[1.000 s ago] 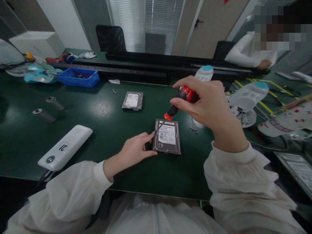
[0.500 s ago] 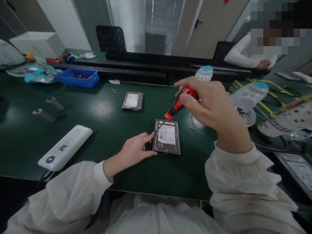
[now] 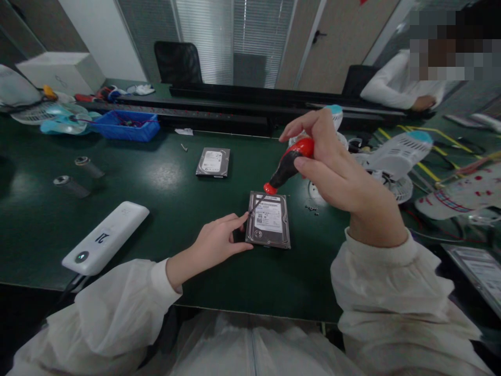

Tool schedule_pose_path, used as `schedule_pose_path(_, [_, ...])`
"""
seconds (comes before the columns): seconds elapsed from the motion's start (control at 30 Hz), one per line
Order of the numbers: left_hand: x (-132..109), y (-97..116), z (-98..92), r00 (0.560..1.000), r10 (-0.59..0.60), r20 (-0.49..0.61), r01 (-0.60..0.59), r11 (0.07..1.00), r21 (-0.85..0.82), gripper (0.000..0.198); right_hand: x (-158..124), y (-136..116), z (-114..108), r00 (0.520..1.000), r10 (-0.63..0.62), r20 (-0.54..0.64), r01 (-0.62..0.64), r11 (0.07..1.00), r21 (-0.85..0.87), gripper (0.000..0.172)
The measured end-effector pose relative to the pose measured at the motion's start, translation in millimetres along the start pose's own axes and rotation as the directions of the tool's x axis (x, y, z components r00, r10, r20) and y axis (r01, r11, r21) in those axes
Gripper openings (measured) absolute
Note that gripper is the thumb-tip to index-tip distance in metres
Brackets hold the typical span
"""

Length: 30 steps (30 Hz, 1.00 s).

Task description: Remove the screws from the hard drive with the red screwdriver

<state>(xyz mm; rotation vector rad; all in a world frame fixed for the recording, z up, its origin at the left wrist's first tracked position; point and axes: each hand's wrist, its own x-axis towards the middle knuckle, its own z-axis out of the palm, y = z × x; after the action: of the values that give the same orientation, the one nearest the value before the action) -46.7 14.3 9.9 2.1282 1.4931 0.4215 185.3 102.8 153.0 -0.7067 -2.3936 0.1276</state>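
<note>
Right up front, the left edge of a hard drive (image 3: 270, 237) is being touched by the left hand (image 3: 214, 240), thumb and forefinger spread apart, the thumb laid at the near corner. The drive is laid flat, label up, on the green table (image 3: 235, 284), and a white power bank (image 3: 117, 230) is seen well to the left. Over the drive, a red-and-black screwdriver (image 3: 287, 168) is gripped in the bent fingers of the right hand (image 3: 338, 177); it is slanted down, its tip held at the drive's left edge, right by the left forefinger (whether a screw is met there cannot be made out). Small metal bits (image 3: 312, 210) are scattered to the drive's right. Farther out, a second hard drive (image 3: 213, 162) is set down, label up too. Beyond, to the left, a blue tray (image 3: 127, 134) is seen, and at far right, a person's white sleeve (image 3: 391, 86).
</note>
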Motion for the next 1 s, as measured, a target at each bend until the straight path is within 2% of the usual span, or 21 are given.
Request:
schedule_pose_path(0.07, [0.1, 0.1, 0.2, 1.0, -0.005, -0.002, 0.005, 1.0, 0.001, 0.073, 0.6, 2.0, 3.0, 0.999, -0.009, -0.045, 0.008, 1.0, -0.025, 0.019])
schedule_pose_path(0.13, [0.2, -0.1, 0.6, 1.0, -0.002, -0.002, 0.002, 1.0, -0.004, 0.072, 1.6, 2.4, 5.5, 0.997, 0.02, -0.076, -0.028, 0.994, -0.108, 0.025])
schedule_pose_path(0.23, [0.2, -0.9, 1.0, 1.0, -0.001, -0.003, 0.001, 1.0, -0.006, 0.073, 1.7, 0.9, 4.7, 0.995, 0.081, -0.051, -0.089, 0.977, -0.193, 0.032])
schedule_pose_path(0.33, [0.0, -1.6, 1.2, 1.0, -0.003, -0.003, 0.003, 1.0, -0.009, 0.073, -0.4, 0.6, 0.4, 0.999, 0.045, 0.007, -0.044, 0.992, -0.12, 0.02])
schedule_pose_path(0.43, [-0.1, -1.1, 0.5, 1.0, 0.005, -0.003, -0.005, 1.0, -0.016, 0.073, -1.8, 2.1, -0.6, 0.999, -0.027, 0.022, 0.027, 0.999, -0.022, 0.021])
schedule_pose_path(0.5, [0.0, 0.2, -0.6, 1.0, 0.003, -0.002, -0.003, 1.0, -0.015, 0.072, -1.3, 2.4, 1.5, 1.0, -0.006, 0.005, 0.006, 0.999, -0.039, 0.023])
schedule_pose_path(0.63, [0.3, 2.3, -2.4, 1.0, -0.007, 0.008, 0.007, 1.0, -0.005, 0.071, 1.8, -1.1, 5.3, 0.998, 0.068, -0.017, -0.07, 0.985, -0.156, 0.041])
schedule_pose_path(0.73, [0.3, 1.3, -1.5, 1.0, 0.0, -0.001, 0.0, 1.0, -0.005, 0.072, 2.3, -5.3, 2.4, 0.997, 0.068, 0.027, -0.062, 0.984, -0.168, 0.04])
schedule_pose_path(0.9, [0.0, -2.2, 0.7, 1.0, 0.012, -0.013, -0.012, 1.0, -0.009, 0.071, 0.9, -6.6, -4.9, 0.996, -0.012, 0.09, 0.013, 1.0, -0.012, 0.036])
schedule_pose_path(1.0, [0.4, -2.9, 1.0, 1.0, 0.015, -0.013, -0.015, 1.0, 0.002, 0.072, 1.5, -5.4, -4.7, 0.998, 0.055, 0.028, -0.051, 0.989, -0.138, 0.039])
